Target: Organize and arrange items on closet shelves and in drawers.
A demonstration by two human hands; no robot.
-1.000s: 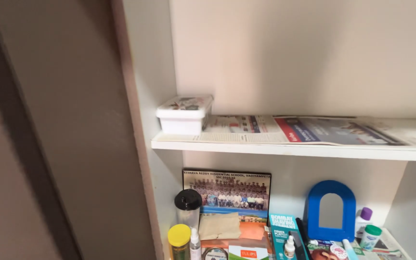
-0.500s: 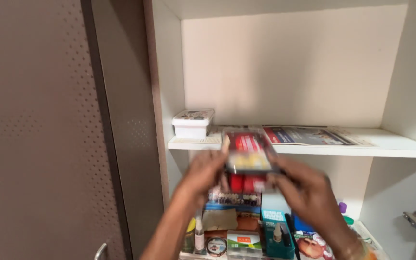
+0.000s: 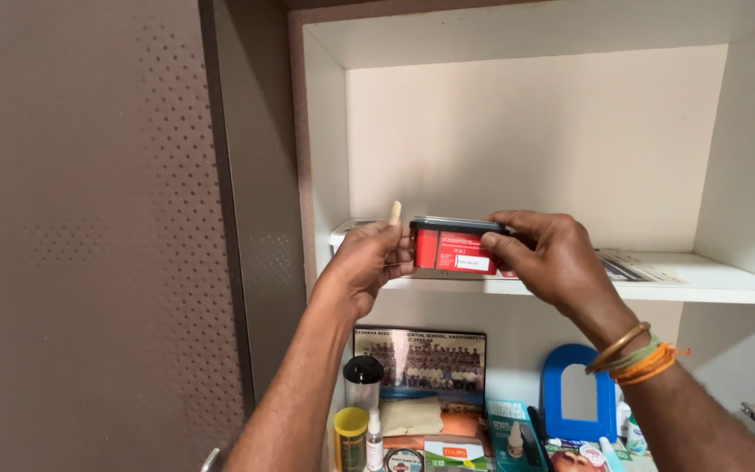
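The fingers (image 3: 392, 247) of the left hand (image 3: 362, 267) are curled against the left end of a small red and black box (image 3: 453, 246), with one pale fingertip standing up above its top corner; the fingers (image 3: 515, 229) of the right hand (image 3: 552, 260) are closed over the box's right end, thumb below and the others lying across the top edge, so both hands are clamped on the box and hold it level. The box sits in the air right at the front edge of the white shelf (image 3: 709, 287), and whether its underside touches the shelf cannot be told. Its back and both ends are hidden by the hands, and the white label on its face is too small to make out. Behind the left hand a white container (image 3: 342, 232) on the shelf is nearly all covered, only a sliver showing. A printed paper (image 3: 635, 267) lies flat on the shelf, its left part hidden behind the right hand. Below, a framed group photograph (image 3: 434, 364) leans on the back wall, a dark-lidded cup (image 3: 363, 381) stands in front of it, a yellow-capped jar (image 3: 350, 434) is cut by the lower edge, and a blue arch-shaped frame (image 3: 578, 393) is partly blocked by the right wrist with its orange bands (image 3: 645, 361). The brown cupboard door (image 3: 89, 218) fills the left side.
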